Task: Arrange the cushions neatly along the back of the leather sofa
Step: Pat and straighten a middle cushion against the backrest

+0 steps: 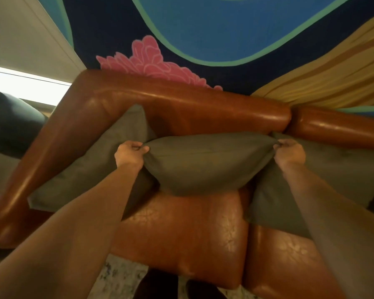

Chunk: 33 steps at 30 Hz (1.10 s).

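The left hand (129, 153) pinches the top left corner of the middle cushion (205, 162), with the fingers curled tight round the cloth. The right hand (289, 152) pinches the top right corner the same way. So both hands are closed on one cushion, and it hangs between them, puffy and sagging in the middle. Its bottom edge seems to sit just above the seat (181, 229) of the brown leather sofa (181, 100), but it is hard to tell if it touches. It is near the sofa back and not yet leaning on it. To the left, another grey cushion (91, 169) leans in the corner, tilted against the sofa arm. To the right, a third grey cushion (337, 175) lies by the back, partly hidden behind the right arm. To do this step well, the person should keep both corners level, so the cushion does not tip to one side. Then it should go straight back into the gap between the other two, until it rests on the sofa back. The bottom edge should land first and the top should lean back after. A small shake could spread the stuffing evenly. The left cushion looks crooked and may need straightening too. Behind the sofa there is a bright painted wall (203, 29).
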Each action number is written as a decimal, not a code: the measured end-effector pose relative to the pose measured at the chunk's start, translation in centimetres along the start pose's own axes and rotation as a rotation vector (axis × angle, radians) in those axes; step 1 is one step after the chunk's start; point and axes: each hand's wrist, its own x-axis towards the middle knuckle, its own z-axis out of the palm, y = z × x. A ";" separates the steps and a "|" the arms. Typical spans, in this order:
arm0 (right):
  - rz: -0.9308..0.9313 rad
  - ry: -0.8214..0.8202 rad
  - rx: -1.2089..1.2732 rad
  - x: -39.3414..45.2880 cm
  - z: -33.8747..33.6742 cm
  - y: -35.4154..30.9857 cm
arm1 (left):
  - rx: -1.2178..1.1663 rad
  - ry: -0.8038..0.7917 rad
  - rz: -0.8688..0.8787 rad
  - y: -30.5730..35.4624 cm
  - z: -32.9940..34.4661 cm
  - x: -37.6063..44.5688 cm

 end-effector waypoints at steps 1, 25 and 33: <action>-0.016 -0.004 -0.027 -0.1 0.1 -0.3 | 0.040 0.018 0.001 0.2 -0.2 0.1; -0.223 -0.238 -0.327 -9.5 -9.0 -2.4 | 0.453 -0.381 0.502 6.4 0.9 -17.3; -0.213 -0.170 -0.350 -14.2 -14.4 -1.3 | 0.511 -0.606 0.665 10.2 3.6 -22.9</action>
